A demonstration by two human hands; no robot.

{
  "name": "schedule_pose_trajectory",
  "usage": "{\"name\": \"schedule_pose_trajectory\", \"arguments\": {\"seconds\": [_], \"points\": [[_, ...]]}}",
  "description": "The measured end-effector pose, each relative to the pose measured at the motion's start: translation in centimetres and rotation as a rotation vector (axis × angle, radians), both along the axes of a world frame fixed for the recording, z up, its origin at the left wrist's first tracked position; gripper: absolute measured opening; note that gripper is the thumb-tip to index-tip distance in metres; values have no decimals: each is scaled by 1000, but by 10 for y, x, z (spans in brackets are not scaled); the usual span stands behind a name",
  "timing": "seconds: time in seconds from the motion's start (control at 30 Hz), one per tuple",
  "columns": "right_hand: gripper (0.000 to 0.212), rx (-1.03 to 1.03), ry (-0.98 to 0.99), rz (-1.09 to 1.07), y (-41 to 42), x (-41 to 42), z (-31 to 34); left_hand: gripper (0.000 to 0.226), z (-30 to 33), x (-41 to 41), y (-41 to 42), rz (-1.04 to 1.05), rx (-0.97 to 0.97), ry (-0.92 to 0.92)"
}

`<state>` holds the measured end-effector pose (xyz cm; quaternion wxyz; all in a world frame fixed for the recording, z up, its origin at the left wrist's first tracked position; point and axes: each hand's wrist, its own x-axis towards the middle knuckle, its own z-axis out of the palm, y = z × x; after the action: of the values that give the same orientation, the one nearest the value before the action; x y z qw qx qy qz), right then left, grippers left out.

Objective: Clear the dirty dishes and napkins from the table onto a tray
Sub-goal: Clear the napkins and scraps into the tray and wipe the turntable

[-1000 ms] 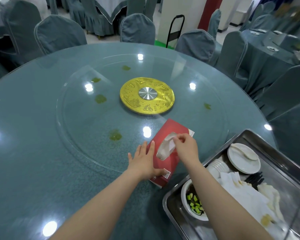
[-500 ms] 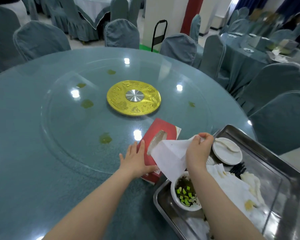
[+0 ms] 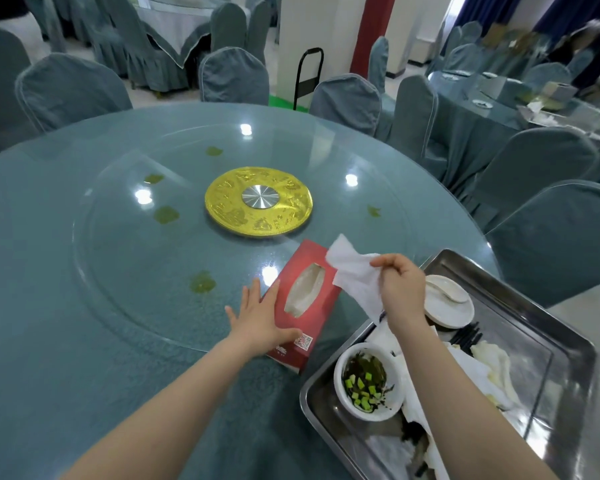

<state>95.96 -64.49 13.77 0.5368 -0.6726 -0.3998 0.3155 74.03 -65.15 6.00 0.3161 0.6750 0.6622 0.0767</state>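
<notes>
A red tissue box (image 3: 305, 303) lies on the round glass table (image 3: 84, 306) near its front right. My left hand (image 3: 260, 318) rests flat against the box's left side, fingers straight. My right hand (image 3: 400, 287) pinches a white tissue (image 3: 355, 275) that hangs free just right of the box. A steel tray (image 3: 565, 348) at the table's right edge holds a white bowl (image 3: 369, 382) with green and dark leftovers, a small white plate (image 3: 449, 303) with a spoon, black chopsticks (image 3: 466, 336) and crumpled used napkins (image 3: 489, 372).
A glass turntable (image 3: 118, 258) with a gold hub (image 3: 258, 200) fills the table's middle, dotted with several green sauce spots (image 3: 201, 282). Covered chairs (image 3: 347, 98) ring the table. Another table (image 3: 520, 109) with dishes stands at the right back.
My right hand has pulled a tissue fully out of the box and lifted it to the right. My left hand has stayed against the box.
</notes>
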Motion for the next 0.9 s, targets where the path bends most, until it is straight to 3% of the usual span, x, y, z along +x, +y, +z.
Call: {"name": "schedule_pose_trajectory", "arguments": {"seconds": [0.13,0.23,0.3,0.37,0.47,0.53,0.7,0.8,0.9], "points": [[52,-91,316,326,0,-24,14,103,34,8,-1,49,244,-235],[49,-88,347,398,1,-33,21,52,59,9,-3,161,173,-678],[36,-58,396,366,1,-34,23,20,68,5,-6,225,103,-802],[22,-62,375,361,-1,-30,19,7,71,2,-9,274,124,-804],[57,-184,162,493,-8,-21,5,15,70,-1,-11,372,182,-768],[67,-167,120,620,-16,-21,0,22,68,-5,-11,423,218,-744],[39,-158,-77,639,-20,-31,-4,71,65,-17,-16,468,183,-775],[22,-167,-254,588,-18,-37,-5,48,61,-25,-18,329,196,-785],[21,-154,-291,540,-16,-45,-5,25,58,-35,-20,278,268,-638]]}}
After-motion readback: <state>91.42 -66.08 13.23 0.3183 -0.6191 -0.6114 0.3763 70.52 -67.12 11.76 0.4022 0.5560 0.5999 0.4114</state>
